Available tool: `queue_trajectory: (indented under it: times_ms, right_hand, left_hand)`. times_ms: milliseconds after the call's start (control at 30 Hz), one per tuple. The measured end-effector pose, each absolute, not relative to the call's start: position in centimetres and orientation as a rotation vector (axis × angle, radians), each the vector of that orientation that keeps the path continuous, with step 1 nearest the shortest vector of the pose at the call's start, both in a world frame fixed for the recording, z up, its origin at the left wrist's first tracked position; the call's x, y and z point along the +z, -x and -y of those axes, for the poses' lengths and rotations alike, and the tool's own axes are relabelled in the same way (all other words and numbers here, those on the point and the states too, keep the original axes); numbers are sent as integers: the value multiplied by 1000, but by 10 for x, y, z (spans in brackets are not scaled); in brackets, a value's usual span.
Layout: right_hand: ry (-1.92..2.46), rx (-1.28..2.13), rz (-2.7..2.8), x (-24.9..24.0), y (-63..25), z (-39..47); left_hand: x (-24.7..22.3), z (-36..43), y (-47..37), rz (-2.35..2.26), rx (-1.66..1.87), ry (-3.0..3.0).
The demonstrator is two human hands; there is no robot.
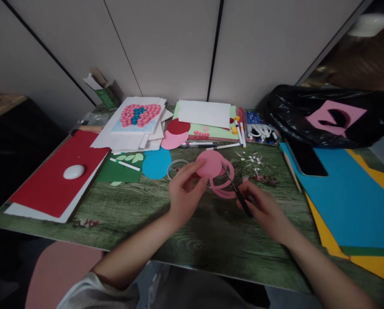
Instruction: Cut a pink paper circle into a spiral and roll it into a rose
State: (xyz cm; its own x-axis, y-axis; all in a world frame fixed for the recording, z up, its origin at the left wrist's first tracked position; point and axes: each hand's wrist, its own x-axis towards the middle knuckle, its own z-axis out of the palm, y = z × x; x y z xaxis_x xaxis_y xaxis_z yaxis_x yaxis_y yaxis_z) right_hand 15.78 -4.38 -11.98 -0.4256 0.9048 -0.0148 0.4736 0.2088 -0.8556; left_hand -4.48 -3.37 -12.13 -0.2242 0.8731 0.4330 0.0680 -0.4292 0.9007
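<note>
With my left hand (184,195) I pinch the pink disc (211,163), probably to keep it steady, while my right hand (266,209) grips scissors (242,201) beside its edge.

Left forearm (140,252) in from 7 o'clock, aimed at 2; left hand (183,197) pinching, thumb to fingers. Right forearm (320,267) from 5, aimed at 10; right hand (263,209) curled, gripping. Hands apart.

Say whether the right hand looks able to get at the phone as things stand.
Probably yes: the phone lies on blue paper with only a slim wooden stick lying between, but the right hand holds scissors, which it would likely need to set down first.
</note>
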Motion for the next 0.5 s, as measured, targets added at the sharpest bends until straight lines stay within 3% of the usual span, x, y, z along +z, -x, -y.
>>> queue_trajectory:
  times_ms: [500]
  right_hand:
    - [1273,1192,1925,-122,-153,47]
  left_hand:
    - [-126,37,40,-1198,1650,-1455]
